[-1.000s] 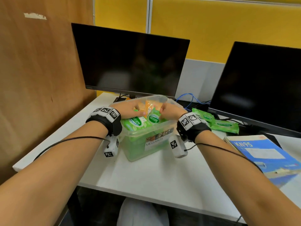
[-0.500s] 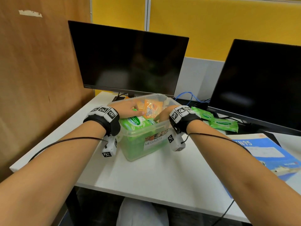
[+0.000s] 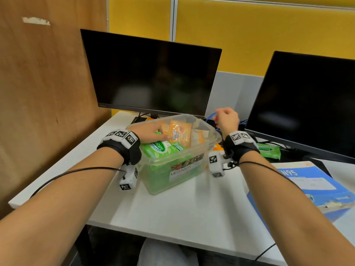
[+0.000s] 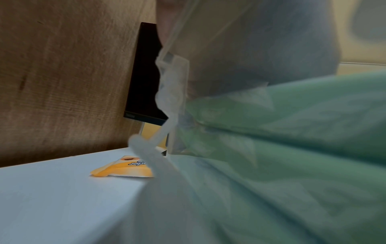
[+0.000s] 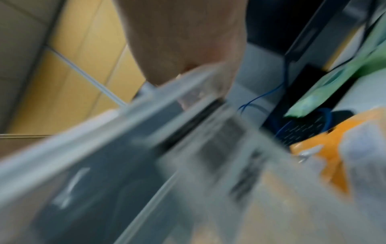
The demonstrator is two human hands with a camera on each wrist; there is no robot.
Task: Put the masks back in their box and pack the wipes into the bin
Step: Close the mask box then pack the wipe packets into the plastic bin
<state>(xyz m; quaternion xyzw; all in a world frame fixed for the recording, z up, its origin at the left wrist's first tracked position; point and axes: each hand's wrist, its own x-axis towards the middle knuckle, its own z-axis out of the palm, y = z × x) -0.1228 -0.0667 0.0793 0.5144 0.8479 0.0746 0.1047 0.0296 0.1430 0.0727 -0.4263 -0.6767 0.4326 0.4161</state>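
A clear plastic bin (image 3: 199, 150) stands mid-table with green wipe packs (image 3: 161, 148) and orange packs (image 3: 180, 131) inside. My left hand (image 3: 163, 136) reaches over the bin's left rim, its fingers lying flat on the top green pack. My right hand (image 3: 219, 116) hangs above the bin's back right corner with fingers curled and nothing in it. Another green wipe pack (image 3: 269, 150) lies on the table to the right of the bin. The blue KN95 mask box (image 3: 311, 185) lies at the right. The right wrist view is blurred. The left wrist view shows green packs (image 4: 292, 132) through the bin wall.
Two dark monitors (image 3: 153, 73) (image 3: 311, 102) stand at the back, with blue cables (image 3: 211, 116) between them. A wooden panel (image 3: 48, 93) closes off the left side. An orange sachet (image 4: 123, 170) lies on the table left of the bin. The table's front edge (image 3: 172, 237) is near me.
My right hand has come out of the bin and risen to the back right, empty. The left hand has stayed on the green pack inside the bin.
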